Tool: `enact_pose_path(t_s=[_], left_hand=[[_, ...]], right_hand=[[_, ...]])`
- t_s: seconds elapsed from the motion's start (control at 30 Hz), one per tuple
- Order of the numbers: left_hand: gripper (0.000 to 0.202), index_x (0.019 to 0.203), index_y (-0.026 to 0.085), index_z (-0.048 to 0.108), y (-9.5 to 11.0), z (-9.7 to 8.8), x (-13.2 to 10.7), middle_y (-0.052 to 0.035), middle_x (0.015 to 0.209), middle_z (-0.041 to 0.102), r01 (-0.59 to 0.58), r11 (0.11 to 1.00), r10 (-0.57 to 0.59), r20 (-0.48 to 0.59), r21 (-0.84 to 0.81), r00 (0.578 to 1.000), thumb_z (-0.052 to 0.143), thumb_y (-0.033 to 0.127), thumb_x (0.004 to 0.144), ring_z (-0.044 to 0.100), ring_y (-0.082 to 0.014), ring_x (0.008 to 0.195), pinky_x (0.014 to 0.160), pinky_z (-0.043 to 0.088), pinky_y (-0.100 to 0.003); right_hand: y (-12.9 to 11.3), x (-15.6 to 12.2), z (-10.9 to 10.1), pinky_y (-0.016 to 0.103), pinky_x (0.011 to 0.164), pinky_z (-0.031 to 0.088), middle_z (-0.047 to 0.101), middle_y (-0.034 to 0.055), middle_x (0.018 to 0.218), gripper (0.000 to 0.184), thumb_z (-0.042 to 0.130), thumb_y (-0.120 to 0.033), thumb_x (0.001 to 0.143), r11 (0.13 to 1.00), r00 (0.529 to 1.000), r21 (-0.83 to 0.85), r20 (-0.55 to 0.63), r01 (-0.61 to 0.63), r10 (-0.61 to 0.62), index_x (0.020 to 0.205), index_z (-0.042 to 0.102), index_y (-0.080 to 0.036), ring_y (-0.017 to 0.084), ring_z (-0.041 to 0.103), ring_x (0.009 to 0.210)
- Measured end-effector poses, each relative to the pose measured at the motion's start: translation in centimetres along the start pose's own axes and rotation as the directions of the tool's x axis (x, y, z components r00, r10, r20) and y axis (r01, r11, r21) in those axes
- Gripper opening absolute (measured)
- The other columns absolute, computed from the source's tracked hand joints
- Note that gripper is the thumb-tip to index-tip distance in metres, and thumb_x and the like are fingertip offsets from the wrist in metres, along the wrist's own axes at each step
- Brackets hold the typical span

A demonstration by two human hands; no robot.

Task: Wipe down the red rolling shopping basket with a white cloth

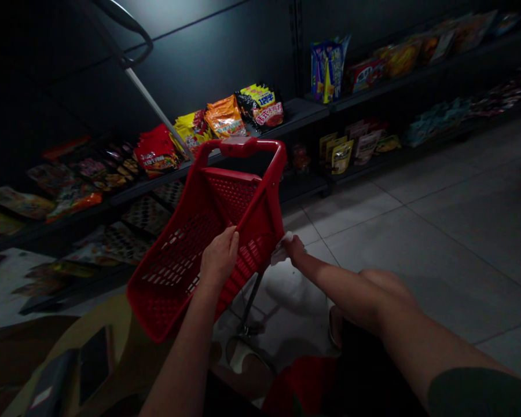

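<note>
A red plastic shopping cart stands at an angle in front of me, its basket perforated and holding nothing that I can see. My left hand is closed over the near rim of the basket, thumb along the edge. At the lower end of the cart's handle side, my right hand pinches a white cloth or tissue and presses it against the red plastic. Part of the cloth is hidden by the fingers. Above the basket rises the cart's handle.
Dark shelves with bagged snacks run behind the cart. At lower left, a round stool or table top bears a phone and another dark flat object. A metal pole slants by the shelf. Grey tiles cover the floor.
</note>
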State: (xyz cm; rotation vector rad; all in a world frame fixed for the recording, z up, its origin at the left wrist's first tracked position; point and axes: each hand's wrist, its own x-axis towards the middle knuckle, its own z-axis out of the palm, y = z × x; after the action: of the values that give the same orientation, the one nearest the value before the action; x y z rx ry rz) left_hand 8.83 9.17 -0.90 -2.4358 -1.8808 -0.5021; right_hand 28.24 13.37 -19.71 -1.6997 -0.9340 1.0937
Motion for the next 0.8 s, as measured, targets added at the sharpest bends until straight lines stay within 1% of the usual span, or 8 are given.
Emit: enact_pose_path(t_s=[0.1, 0.2, 0.33, 0.4, 0.53, 0.67, 0.73, 0.8], left_hand=[[0.043, 0.126, 0.020, 0.059, -0.1, 0.0, 0.0, -0.0091, 0.120, 0.070, -0.002, 1.000, 0.002, -0.001, -0.002, 1.000, 0.028, 0.039, 0.102, 0.066, -0.0221, 0.109, 0.095, 0.049, -0.033], [0.043, 0.125, 0.020, 0.059, -0.3, 0.0, -0.1, -0.0091, 0.120, 0.070, 0.000, 1.000, 0.000, 0.001, -0.015, 1.000, 0.028, 0.040, 0.102, 0.066, -0.0219, 0.110, 0.095, 0.049, -0.033], [0.042, 0.124, 0.021, 0.059, -0.4, 0.0, 0.0, -0.0088, 0.119, 0.071, -0.007, 0.999, 0.007, -0.001, -0.032, 1.000, 0.028, 0.039, 0.102, 0.066, -0.0218, 0.110, 0.096, 0.048, -0.033], [0.042, 0.124, 0.020, 0.059, -0.4, 0.0, -0.1, -0.0090, 0.119, 0.070, -0.017, 0.999, 0.017, 0.003, -0.044, 1.000, 0.029, 0.039, 0.102, 0.065, -0.0219, 0.111, 0.097, 0.048, -0.033], [0.043, 0.125, 0.019, 0.059, -0.4, -0.2, -0.4, -0.0095, 0.121, 0.069, -0.027, 0.997, 0.028, 0.014, -0.066, 1.000, 0.028, 0.039, 0.102, 0.065, -0.0223, 0.113, 0.098, 0.048, -0.034], [0.043, 0.124, 0.019, 0.060, -0.5, -0.4, -0.5, -0.0100, 0.117, 0.071, -0.016, 0.998, 0.017, 0.015, -0.065, 1.000, 0.029, 0.039, 0.102, 0.066, -0.0222, 0.111, 0.097, 0.048, -0.034], [0.042, 0.123, 0.019, 0.060, -0.5, -0.4, -0.5, -0.0099, 0.116, 0.071, -0.019, 0.998, 0.019, 0.014, -0.061, 1.000, 0.029, 0.038, 0.102, 0.066, -0.0223, 0.109, 0.096, 0.049, -0.034], [0.042, 0.123, 0.019, 0.060, -0.4, -0.4, -0.5, -0.0100, 0.118, 0.070, -0.028, 0.998, 0.028, 0.001, -0.061, 1.000, 0.029, 0.037, 0.102, 0.066, -0.0222, 0.110, 0.095, 0.049, -0.034]], right_hand=[[-2.4, 0.3, 0.0, 0.027, 0.081, 0.052, 0.070, 0.0088, 0.110, 0.033, 0.046, -0.015, 0.086, 0.999, 0.997, 0.017, -0.064, 0.046, -0.045, 0.115, 0.062, -0.014, 0.020, 0.065, 0.100], [-6.0, -0.6, -0.2, 0.030, 0.096, 0.049, 0.066, 0.0072, 0.121, 0.046, 0.044, -0.017, 0.084, 0.968, 0.963, 0.049, -0.131, 0.245, -0.237, 0.128, 0.057, -0.018, 0.021, 0.061, 0.112], [-11.7, -2.5, -1.4, 0.037, 0.114, 0.036, 0.051, 0.0098, 0.143, 0.054, 0.046, -0.027, 0.090, 0.793, 0.791, 0.071, -0.170, 0.605, -0.588, 0.143, 0.046, -0.018, 0.022, 0.047, 0.133], [-13.3, -3.1, -1.7, 0.037, 0.120, 0.028, 0.040, 0.0091, 0.152, 0.057, 0.047, -0.029, 0.091, 0.705, 0.702, 0.051, -0.173, 0.707, -0.691, 0.147, 0.041, -0.019, 0.021, 0.037, 0.141], [-12.0, -2.7, -1.3, 0.041, 0.122, 0.024, 0.032, 0.0086, 0.156, 0.058, 0.048, -0.029, 0.092, 0.650, 0.639, 0.002, -0.189, 0.760, -0.746, 0.149, 0.038, -0.022, 0.020, 0.028, 0.146], [-8.3, -1.7, -0.3, 0.045, 0.121, 0.026, 0.036, 0.0125, 0.154, 0.059, 0.045, -0.031, 0.093, 0.696, 0.683, -0.007, -0.185, 0.718, -0.707, 0.150, 0.035, -0.018, 0.022, 0.031, 0.143], [-7.6, -2.0, 0.0, 0.045, 0.120, 0.028, 0.036, 0.0141, 0.153, 0.061, 0.045, -0.030, 0.093, 0.728, 0.714, -0.002, -0.193, 0.686, -0.673, 0.151, 0.033, -0.016, 0.023, 0.033, 0.142], [-8.2, -3.3, 0.1, 0.044, 0.120, 0.029, 0.033, 0.0128, 0.156, 0.060, 0.046, -0.028, 0.094, 0.713, 0.696, -0.025, -0.195, 0.701, -0.691, 0.151, 0.034, -0.017, 0.023, 0.033, 0.143]])
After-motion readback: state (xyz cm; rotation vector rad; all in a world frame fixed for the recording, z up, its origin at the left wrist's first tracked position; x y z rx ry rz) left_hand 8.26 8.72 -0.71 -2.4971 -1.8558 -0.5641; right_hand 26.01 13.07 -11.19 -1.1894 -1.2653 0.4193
